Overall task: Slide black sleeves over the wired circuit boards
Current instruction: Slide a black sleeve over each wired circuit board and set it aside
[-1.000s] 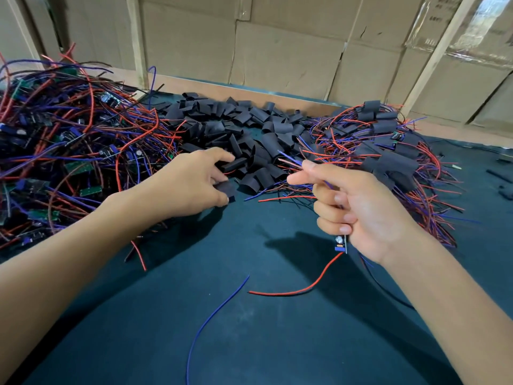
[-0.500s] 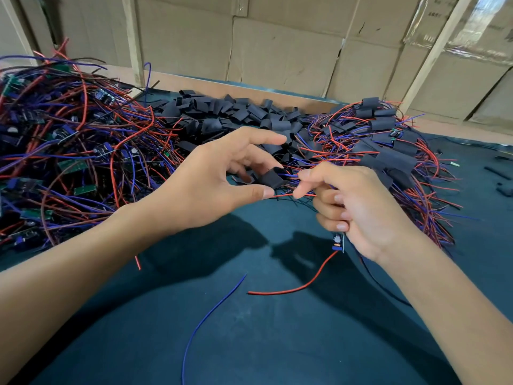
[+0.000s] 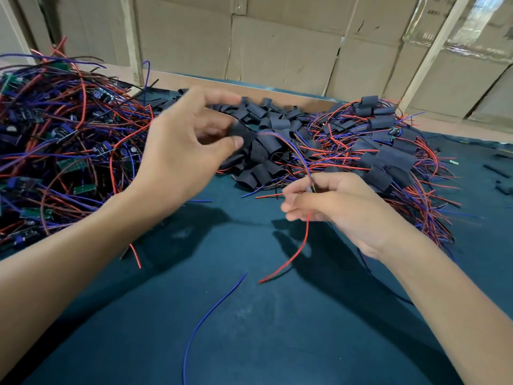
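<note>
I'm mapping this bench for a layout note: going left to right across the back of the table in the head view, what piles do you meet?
Tangle of bare wired circuit boards → heap of loose black sleeves → pile of sleeved boards.

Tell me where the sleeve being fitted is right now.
In the head view, the black sleeve sits centre-left, pinched in the left hand, raised before the sleeve pile, with wires trailing to the right hand.
</note>
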